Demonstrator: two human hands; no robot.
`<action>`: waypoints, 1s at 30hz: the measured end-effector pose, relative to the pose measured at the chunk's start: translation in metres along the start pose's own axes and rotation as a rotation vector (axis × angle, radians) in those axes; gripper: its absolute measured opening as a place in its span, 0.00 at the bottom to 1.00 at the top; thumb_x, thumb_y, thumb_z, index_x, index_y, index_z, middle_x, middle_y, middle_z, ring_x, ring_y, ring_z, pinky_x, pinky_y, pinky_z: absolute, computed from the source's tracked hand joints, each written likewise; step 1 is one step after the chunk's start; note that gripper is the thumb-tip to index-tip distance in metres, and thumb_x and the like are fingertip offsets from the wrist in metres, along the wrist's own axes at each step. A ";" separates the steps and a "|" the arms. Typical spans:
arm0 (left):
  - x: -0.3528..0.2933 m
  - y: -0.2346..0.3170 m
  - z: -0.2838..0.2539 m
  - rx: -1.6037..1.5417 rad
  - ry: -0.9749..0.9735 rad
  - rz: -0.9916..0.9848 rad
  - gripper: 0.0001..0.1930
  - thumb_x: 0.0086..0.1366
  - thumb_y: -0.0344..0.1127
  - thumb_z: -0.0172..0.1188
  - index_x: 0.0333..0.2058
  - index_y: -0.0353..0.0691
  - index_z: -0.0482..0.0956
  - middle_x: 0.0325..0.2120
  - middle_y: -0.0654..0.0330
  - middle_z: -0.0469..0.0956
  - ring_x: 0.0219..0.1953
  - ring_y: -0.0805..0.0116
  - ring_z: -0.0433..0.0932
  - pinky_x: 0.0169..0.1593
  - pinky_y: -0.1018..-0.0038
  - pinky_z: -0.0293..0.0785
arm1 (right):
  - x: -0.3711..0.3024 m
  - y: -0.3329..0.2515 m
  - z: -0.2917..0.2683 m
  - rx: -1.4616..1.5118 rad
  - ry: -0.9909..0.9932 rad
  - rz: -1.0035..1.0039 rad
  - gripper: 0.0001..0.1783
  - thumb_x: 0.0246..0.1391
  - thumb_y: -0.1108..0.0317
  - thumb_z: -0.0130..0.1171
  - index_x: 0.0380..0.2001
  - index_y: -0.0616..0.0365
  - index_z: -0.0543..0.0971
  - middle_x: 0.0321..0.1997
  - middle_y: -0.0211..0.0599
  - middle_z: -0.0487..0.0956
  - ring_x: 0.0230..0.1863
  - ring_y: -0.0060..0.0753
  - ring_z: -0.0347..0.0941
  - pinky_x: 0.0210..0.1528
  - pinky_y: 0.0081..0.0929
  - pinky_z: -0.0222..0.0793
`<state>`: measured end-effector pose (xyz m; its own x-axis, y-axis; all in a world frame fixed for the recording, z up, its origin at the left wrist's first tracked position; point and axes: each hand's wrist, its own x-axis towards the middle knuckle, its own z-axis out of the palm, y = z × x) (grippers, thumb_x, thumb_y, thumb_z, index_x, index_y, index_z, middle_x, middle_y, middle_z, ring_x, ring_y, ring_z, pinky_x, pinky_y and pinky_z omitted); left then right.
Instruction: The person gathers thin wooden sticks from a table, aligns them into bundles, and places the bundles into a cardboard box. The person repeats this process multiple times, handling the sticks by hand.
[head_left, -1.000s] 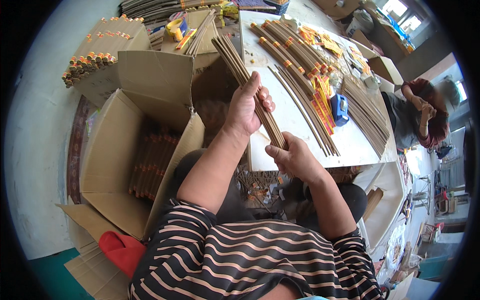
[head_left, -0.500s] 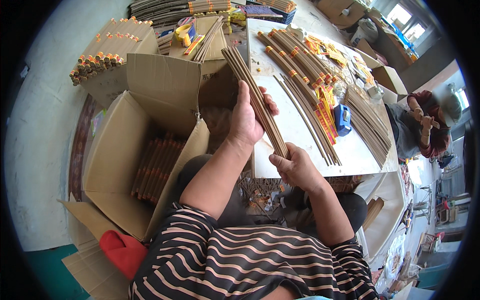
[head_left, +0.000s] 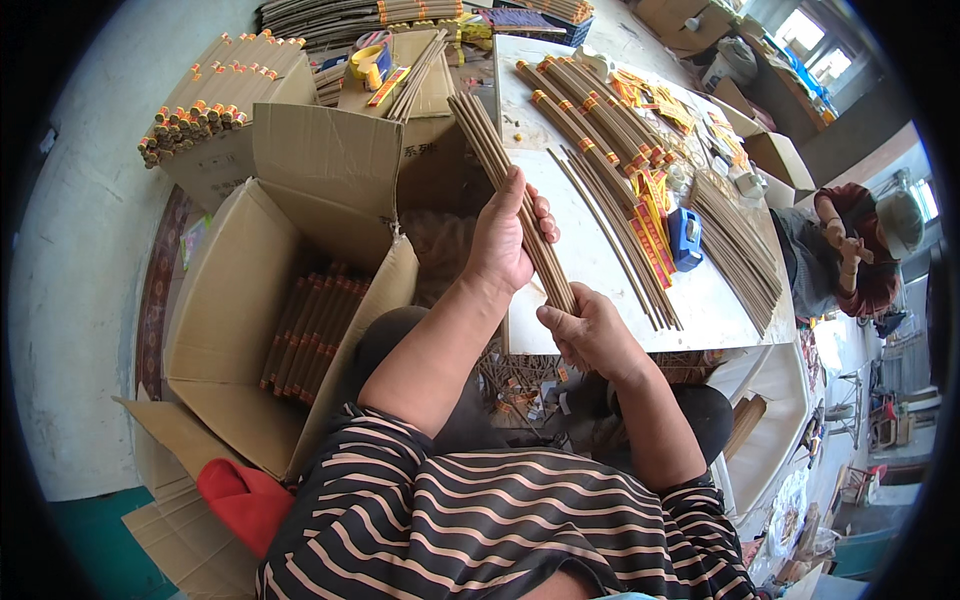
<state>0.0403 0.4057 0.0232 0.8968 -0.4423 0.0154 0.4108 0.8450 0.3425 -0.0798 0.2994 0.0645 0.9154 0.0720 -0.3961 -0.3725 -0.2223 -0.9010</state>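
Observation:
A slim bundle of brown incense sticks (head_left: 548, 270) slants over the near left edge of a white table (head_left: 580, 245). My left hand (head_left: 500, 240) wraps around its middle, thumb up along one side and fingertips showing on the other. At the lower end, my right hand (head_left: 592, 335) grips the sticks between thumb and fingers. Several loose incense sticks (head_left: 630, 255) lie on the table beside my hands. Close to them are red-and-yellow paper labels (head_left: 652, 235) and a blue tape dispenser (head_left: 685, 238).
Banded bundles (head_left: 575, 125) and a fan of loose sticks (head_left: 740, 250) lie farther across the table. To my left stands an open carton (head_left: 215, 330) with labelled bundles (head_left: 315, 335) inside; a red cloth (head_left: 240, 500) is beside it. Another person (head_left: 850, 240) sits at the right.
My left hand has shifted slightly right and down along the bundle, its thumb now more upright. The bundle's top has tipped a little right. My right hand has stayed almost still.

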 end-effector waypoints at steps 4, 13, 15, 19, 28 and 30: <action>-0.003 0.003 0.002 0.224 0.047 0.171 0.13 0.59 0.44 0.60 0.32 0.42 0.71 0.22 0.61 0.73 0.24 0.68 0.73 0.31 0.71 0.72 | 0.003 0.003 0.002 -0.120 0.068 -0.020 0.15 0.53 0.63 0.59 0.27 0.62 0.67 0.14 0.27 0.67 0.11 0.18 0.63 0.13 0.18 0.58; -0.001 0.005 0.002 0.118 0.064 0.148 0.11 0.63 0.39 0.50 0.38 0.37 0.70 0.27 0.53 0.76 0.30 0.61 0.76 0.42 0.63 0.75 | 0.000 -0.001 0.000 -0.108 0.072 -0.018 0.15 0.53 0.62 0.59 0.27 0.63 0.68 0.14 0.27 0.67 0.12 0.18 0.63 0.13 0.18 0.59; 0.000 0.006 0.003 0.107 0.065 0.136 0.12 0.63 0.39 0.48 0.39 0.36 0.69 0.28 0.52 0.76 0.31 0.61 0.76 0.42 0.63 0.75 | 0.000 0.000 0.000 -0.085 0.064 -0.018 0.15 0.53 0.62 0.60 0.27 0.63 0.68 0.14 0.27 0.67 0.12 0.18 0.63 0.14 0.18 0.59; 0.000 0.006 0.003 0.070 0.044 0.124 0.14 0.64 0.40 0.45 0.40 0.36 0.69 0.30 0.51 0.76 0.33 0.59 0.76 0.44 0.62 0.75 | 0.001 0.002 -0.002 -0.065 0.028 -0.030 0.16 0.54 0.59 0.59 0.29 0.59 0.67 0.15 0.25 0.67 0.12 0.14 0.62 0.13 0.13 0.56; -0.004 0.008 0.013 0.046 0.077 0.106 0.12 0.62 0.37 0.45 0.39 0.34 0.67 0.28 0.52 0.75 0.31 0.60 0.76 0.42 0.63 0.75 | -0.003 -0.001 -0.003 0.040 -0.015 0.011 0.17 0.53 0.57 0.59 0.30 0.60 0.68 0.15 0.25 0.68 0.13 0.15 0.64 0.13 0.13 0.57; -0.003 0.007 0.010 0.035 0.071 0.104 0.12 0.62 0.36 0.45 0.39 0.34 0.67 0.28 0.52 0.75 0.31 0.60 0.76 0.42 0.63 0.75 | -0.005 -0.003 -0.004 0.048 -0.025 0.018 0.17 0.53 0.57 0.59 0.30 0.60 0.68 0.15 0.26 0.68 0.13 0.16 0.64 0.14 0.13 0.58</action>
<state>0.0385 0.4097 0.0352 0.9440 -0.3297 -0.0135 0.3104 0.8736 0.3749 -0.0822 0.2961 0.0699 0.9046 0.0927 -0.4162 -0.3963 -0.1774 -0.9008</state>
